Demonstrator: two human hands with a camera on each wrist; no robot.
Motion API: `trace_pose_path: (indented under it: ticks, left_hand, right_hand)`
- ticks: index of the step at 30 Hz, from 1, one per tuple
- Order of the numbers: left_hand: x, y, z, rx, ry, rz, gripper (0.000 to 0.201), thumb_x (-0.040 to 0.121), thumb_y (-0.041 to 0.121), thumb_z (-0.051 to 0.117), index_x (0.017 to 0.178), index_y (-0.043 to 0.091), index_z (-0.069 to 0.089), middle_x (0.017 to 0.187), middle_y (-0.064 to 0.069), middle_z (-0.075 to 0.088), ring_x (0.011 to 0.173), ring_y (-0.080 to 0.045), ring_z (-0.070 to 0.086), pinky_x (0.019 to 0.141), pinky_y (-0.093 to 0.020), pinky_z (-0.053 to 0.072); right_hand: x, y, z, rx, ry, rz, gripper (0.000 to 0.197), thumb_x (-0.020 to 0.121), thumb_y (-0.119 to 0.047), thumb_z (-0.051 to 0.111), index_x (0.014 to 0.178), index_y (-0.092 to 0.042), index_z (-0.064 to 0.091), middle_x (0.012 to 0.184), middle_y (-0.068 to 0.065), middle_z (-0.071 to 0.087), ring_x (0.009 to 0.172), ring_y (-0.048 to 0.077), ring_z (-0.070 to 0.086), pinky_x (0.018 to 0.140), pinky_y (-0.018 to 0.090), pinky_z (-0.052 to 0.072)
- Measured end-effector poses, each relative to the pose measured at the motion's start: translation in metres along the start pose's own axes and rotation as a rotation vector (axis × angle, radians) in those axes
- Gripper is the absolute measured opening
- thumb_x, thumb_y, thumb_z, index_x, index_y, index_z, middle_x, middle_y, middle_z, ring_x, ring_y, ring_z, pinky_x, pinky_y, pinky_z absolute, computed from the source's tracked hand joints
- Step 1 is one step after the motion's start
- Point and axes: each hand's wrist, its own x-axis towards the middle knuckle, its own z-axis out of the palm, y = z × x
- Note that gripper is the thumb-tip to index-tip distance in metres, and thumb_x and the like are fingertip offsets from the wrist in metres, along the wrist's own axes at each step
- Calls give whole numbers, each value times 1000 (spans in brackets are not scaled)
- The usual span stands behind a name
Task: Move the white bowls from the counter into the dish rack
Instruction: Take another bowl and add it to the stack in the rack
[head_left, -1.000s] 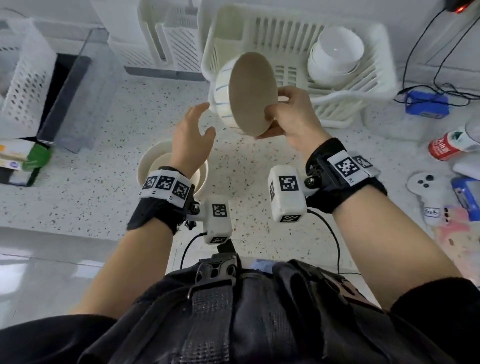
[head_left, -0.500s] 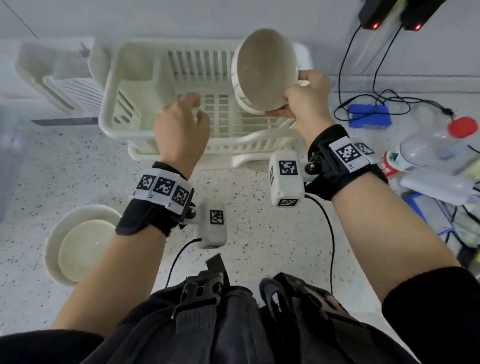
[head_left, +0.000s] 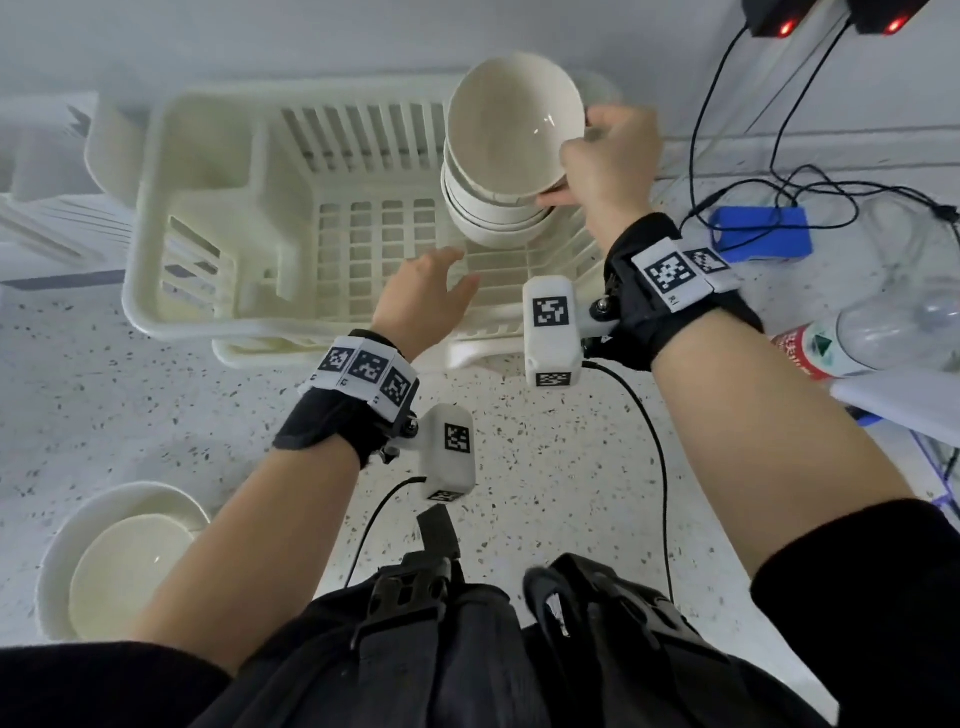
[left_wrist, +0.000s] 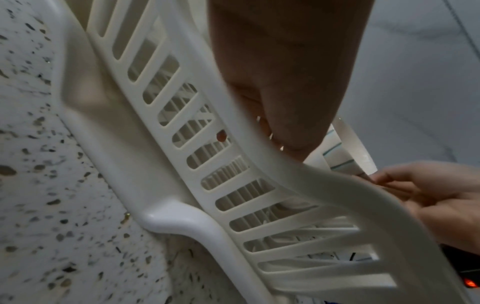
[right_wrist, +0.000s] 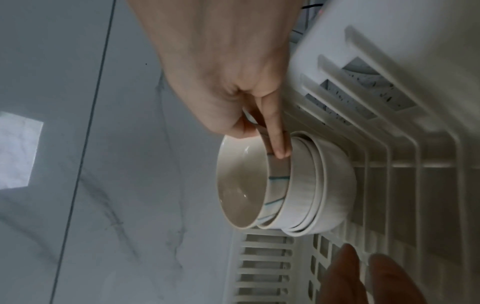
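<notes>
A white dish rack (head_left: 208, 208) stands at the back of the speckled counter. In its right part sits a stack of white bowls (head_left: 493, 223). My right hand (head_left: 566, 171) pinches the rim of the top white bowl (head_left: 514, 119), which rests upright in the stack. The right wrist view shows this bowl (right_wrist: 241, 185) with faint blue lines, thumb inside and a finger outside, nested in the stack (right_wrist: 324, 185). My left hand (head_left: 447, 270) hovers open over the rack's front rim (left_wrist: 233, 185), holding nothing. Two more nested white bowls (head_left: 119, 561) remain on the counter at lower left.
A blue box (head_left: 758, 234) with black cables lies right of the rack, and a plastic bottle (head_left: 872, 332) lies nearer on the right. Another white rack (head_left: 47, 208) stands at the far left. The wall runs just behind the rack.
My right hand carried the bowl from above the counter to the rack, turned it upright and set it on the stack. My left hand moved forward over the rack's front rim.
</notes>
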Motion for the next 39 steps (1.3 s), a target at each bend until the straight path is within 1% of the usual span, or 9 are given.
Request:
trace_pose_path:
  ticks: [7,13,15,20,24,27,30,33,39]
  left_hand:
    - [8,-9,8,79,8,2,48,95,33,44,137,12,40,140,-12,49,124,-29,50,99,-40,41]
    - [18,-14,11,69,38,65,67,93,33,47,147,13,12,154,-9,24,105,-32,59,90,-42,46]
    - [19,-16,12,58,44,109,76,92,30,49,148,13,1,159,-6,10,116,-30,54,91,-41,47]
    - [22,-17,10,24,68,165,84,89,23,53,148,13,-7,159,-5,6,132,-28,41,86,-38,50]
    - [24,-19,12,22,55,189,87,88,22,54,147,13,-9,159,-4,6,126,-31,47,77,-35,51]
    - [26,-20,13,29,51,194,89,87,22,54,147,12,-11,160,-5,5,123,-32,50,74,-34,50]
    - [27,-21,14,28,49,202,90,87,22,55,147,12,-12,160,-5,3,118,-33,53,70,-31,47]
    - [27,-21,14,29,46,204,91,87,22,55,147,13,-13,160,-5,2,112,-34,57,67,-29,43]
    - [25,-20,13,39,49,189,92,86,23,56,147,14,-13,160,-4,3,108,-34,58,69,-28,42]
  right_hand:
    - [9,6,5,-134,3,-61,42,78,8,59,120,5,59,125,16,59,55,16,63,50,35,61]
    - [9,9,2,-240,-17,-104,12,69,6,62,76,-1,70,62,4,63,56,27,71,53,48,61]
    - [11,11,3,-243,-23,-96,11,68,7,59,73,8,68,54,1,59,54,28,70,53,51,60]
    - [17,13,6,-274,-7,-109,21,66,7,54,81,15,65,65,24,67,54,30,70,57,59,57]
    - [19,15,6,-309,9,-152,24,68,11,47,81,10,68,53,3,56,53,27,70,56,50,60]
    - [20,16,6,-322,-5,-145,20,68,12,45,71,10,65,48,5,52,50,26,70,55,51,60]
    - [19,15,6,-340,-21,-153,24,65,11,42,48,-6,44,46,9,33,43,21,67,52,58,56]
    - [20,13,7,-358,-39,-148,38,64,11,42,46,-16,21,50,3,12,37,19,64,46,57,51]
    - [30,14,10,-380,-21,-98,30,69,7,46,54,-14,31,54,4,23,40,33,65,41,53,53]
